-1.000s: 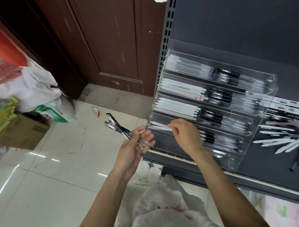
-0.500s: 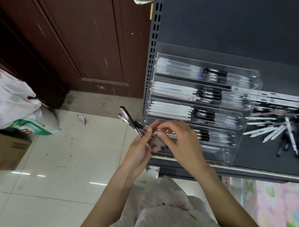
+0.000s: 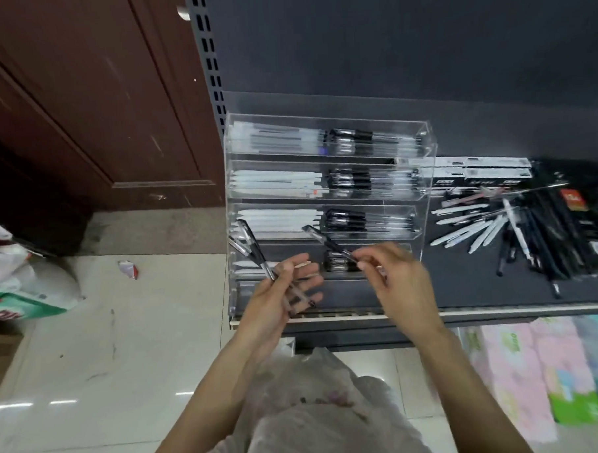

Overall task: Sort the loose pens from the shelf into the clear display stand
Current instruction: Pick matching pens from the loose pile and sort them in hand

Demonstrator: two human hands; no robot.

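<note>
Two hands work before the shelf (image 3: 464,284): the left hand (image 3: 276,295) curls its fingers around a bundle of pens (image 3: 258,259), while the right hand (image 3: 392,273) pinches a single pen (image 3: 329,244) drawn from it. Next, probably, that pen goes level into a tier of the clear stand (image 3: 327,191); more loose pens (image 3: 489,228) wait beside it.

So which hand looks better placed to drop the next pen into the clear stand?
The right hand, probably. It pinches a single black-capped pen just in front of the clear display stand, in line with its lower tiers. The left hand is occupied gripping a bundle of pens.
</note>
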